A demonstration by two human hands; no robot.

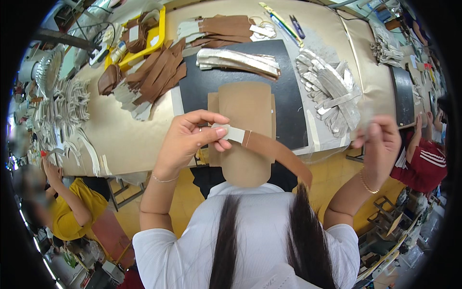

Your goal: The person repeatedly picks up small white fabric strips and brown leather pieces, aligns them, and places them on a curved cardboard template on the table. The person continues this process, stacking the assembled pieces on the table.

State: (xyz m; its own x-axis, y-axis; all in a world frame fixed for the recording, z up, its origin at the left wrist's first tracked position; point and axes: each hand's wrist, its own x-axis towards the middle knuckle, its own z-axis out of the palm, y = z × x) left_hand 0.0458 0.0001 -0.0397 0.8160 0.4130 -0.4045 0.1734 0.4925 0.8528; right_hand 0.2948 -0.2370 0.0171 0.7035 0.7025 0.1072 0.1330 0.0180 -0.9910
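Observation:
My left hand (192,137) pinches the white end of a brown leather strap (275,148) between thumb and fingers. The strap curves down to the right above a tan board (244,106), its far end free near my hair. My right hand (380,144) is raised off the table's right edge, fingers curled together and partly blurred; a faint pale smear shows at its fingertips, too unclear to name. Beyond the tan board, a stack of pale strips with brown edges (238,61) lies on a black mat (288,91).
Pale crumpled strips (329,91) are heaped right of the mat. Brown straps with pale ends (156,77) lie left, beside a yellow tray (159,36). Pens (284,26) and dark thread snips (297,27) lie at the back. People work on both sides.

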